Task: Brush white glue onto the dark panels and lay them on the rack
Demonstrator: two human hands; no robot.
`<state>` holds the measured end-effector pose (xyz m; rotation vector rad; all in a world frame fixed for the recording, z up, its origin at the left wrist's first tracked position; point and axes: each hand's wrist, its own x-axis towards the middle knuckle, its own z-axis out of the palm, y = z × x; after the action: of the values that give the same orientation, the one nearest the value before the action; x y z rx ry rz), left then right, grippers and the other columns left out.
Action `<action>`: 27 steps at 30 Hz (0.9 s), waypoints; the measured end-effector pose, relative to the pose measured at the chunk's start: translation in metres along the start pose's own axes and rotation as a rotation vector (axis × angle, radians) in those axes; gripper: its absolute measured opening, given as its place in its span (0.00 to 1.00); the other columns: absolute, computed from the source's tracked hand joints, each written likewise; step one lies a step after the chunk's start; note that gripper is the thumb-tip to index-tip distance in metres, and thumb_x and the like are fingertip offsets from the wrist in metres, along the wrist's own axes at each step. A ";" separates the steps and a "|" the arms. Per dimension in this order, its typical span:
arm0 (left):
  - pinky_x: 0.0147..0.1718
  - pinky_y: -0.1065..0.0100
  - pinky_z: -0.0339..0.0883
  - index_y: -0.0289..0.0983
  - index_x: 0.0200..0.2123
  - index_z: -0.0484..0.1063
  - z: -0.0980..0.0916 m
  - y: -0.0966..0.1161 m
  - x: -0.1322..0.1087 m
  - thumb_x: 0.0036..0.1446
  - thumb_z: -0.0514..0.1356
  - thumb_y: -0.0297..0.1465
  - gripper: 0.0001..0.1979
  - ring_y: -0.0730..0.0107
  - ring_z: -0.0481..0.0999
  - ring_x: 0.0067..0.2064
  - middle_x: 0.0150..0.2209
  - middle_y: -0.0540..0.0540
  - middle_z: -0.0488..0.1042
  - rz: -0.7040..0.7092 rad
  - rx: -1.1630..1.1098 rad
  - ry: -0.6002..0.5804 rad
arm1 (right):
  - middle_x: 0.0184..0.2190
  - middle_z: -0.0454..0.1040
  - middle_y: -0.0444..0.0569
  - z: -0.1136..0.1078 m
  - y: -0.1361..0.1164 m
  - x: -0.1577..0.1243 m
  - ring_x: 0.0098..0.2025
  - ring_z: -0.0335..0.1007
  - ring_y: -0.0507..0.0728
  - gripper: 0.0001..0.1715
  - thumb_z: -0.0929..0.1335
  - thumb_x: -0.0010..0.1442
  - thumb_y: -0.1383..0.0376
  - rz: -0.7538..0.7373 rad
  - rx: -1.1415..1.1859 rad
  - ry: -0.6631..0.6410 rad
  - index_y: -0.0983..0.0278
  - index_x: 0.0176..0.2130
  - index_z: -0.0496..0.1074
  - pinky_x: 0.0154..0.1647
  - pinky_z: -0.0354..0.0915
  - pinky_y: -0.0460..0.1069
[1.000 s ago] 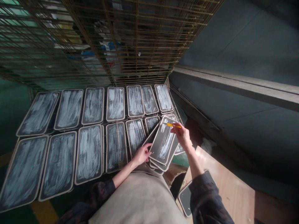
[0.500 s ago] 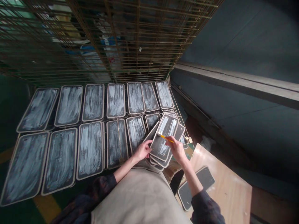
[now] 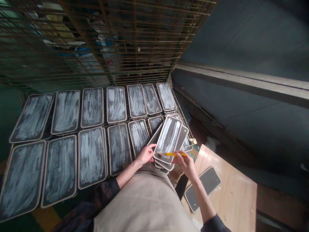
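Observation:
My right hand (image 3: 183, 161) is closed round the yellow handle of a brush (image 3: 172, 154), whose tip rests on the lower part of a dark rounded panel (image 3: 169, 135). White streaks cover most of that panel, which lies tilted on a small stack of similar panels. At its lower left edge, my left hand (image 3: 146, 154) grips the panel with the fingers bent; the fingertips are partly hidden. Two rows of streaked panels (image 3: 91, 156) lie on a wire rack (image 3: 122, 141) to the left of the stack.
A plain dark panel (image 3: 202, 188) lies on a wooden board (image 3: 231, 193) at the lower right. Tall wire racks (image 3: 135, 38) stand behind the panels. On the right, a grey wall (image 3: 241, 42) has a pale ledge (image 3: 241, 79).
The brush has moved from the panel's upper left down to its lower end, and its handle lies flatter. White streaks now cover more of the panel. The view has shifted slightly.

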<state>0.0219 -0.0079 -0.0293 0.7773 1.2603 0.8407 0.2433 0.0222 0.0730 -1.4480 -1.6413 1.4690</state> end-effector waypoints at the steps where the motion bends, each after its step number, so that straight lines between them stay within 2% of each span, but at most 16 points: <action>1: 0.15 0.79 0.61 0.33 0.56 0.61 0.000 0.000 0.000 0.53 0.57 0.28 0.25 0.78 0.70 0.17 0.21 0.57 0.65 0.000 0.005 -0.001 | 0.25 0.75 0.46 -0.006 0.001 0.010 0.25 0.74 0.56 0.19 0.61 0.62 0.51 -0.013 -0.009 0.035 0.62 0.41 0.68 0.28 0.71 0.50; 7: 0.13 0.79 0.59 0.34 0.55 0.62 0.003 0.004 0.001 0.53 0.56 0.27 0.24 0.79 0.69 0.16 0.20 0.59 0.62 -0.003 0.019 0.020 | 0.28 0.76 0.47 -0.031 0.001 0.072 0.28 0.75 0.55 0.17 0.61 0.62 0.53 -0.222 -0.228 0.287 0.62 0.43 0.69 0.31 0.71 0.50; 13: 0.14 0.79 0.58 0.35 0.54 0.63 0.004 0.004 0.000 0.53 0.56 0.27 0.23 0.80 0.68 0.15 0.21 0.59 0.62 0.003 0.010 0.035 | 0.29 0.77 0.47 -0.038 -0.006 0.113 0.31 0.76 0.55 0.18 0.59 0.64 0.55 -0.330 -0.430 0.407 0.62 0.45 0.69 0.35 0.69 0.49; 16: 0.14 0.79 0.58 0.35 0.54 0.63 0.004 0.002 0.000 0.53 0.56 0.27 0.23 0.80 0.68 0.16 0.21 0.59 0.63 0.003 0.011 0.039 | 0.29 0.77 0.47 -0.036 -0.006 0.117 0.31 0.76 0.55 0.18 0.58 0.64 0.55 -0.317 -0.515 0.423 0.62 0.44 0.69 0.34 0.68 0.48; 19: 0.14 0.79 0.58 0.35 0.55 0.62 0.004 0.001 0.000 0.53 0.55 0.27 0.24 0.80 0.68 0.16 0.20 0.59 0.63 -0.005 0.009 0.039 | 0.26 0.76 0.46 -0.029 -0.003 0.106 0.28 0.75 0.55 0.17 0.58 0.65 0.55 -0.268 -0.544 0.373 0.62 0.44 0.69 0.32 0.69 0.48; 23: 0.14 0.79 0.58 0.35 0.54 0.63 0.005 0.002 0.000 0.53 0.55 0.27 0.23 0.79 0.68 0.16 0.20 0.59 0.62 -0.019 0.006 0.037 | 0.24 0.75 0.45 -0.026 -0.007 0.093 0.26 0.75 0.54 0.17 0.59 0.64 0.54 -0.236 -0.377 0.250 0.62 0.43 0.68 0.29 0.70 0.47; 27: 0.14 0.79 0.58 0.35 0.54 0.63 0.005 0.006 -0.001 0.53 0.56 0.27 0.23 0.80 0.68 0.16 0.21 0.59 0.63 -0.023 0.015 0.037 | 0.28 0.76 0.47 -0.035 -0.020 0.114 0.28 0.75 0.54 0.19 0.59 0.64 0.53 -0.299 -0.305 0.310 0.62 0.44 0.68 0.31 0.71 0.48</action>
<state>0.0259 -0.0065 -0.0231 0.7608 1.3080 0.8309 0.2309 0.1425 0.0700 -1.4218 -1.8379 0.8136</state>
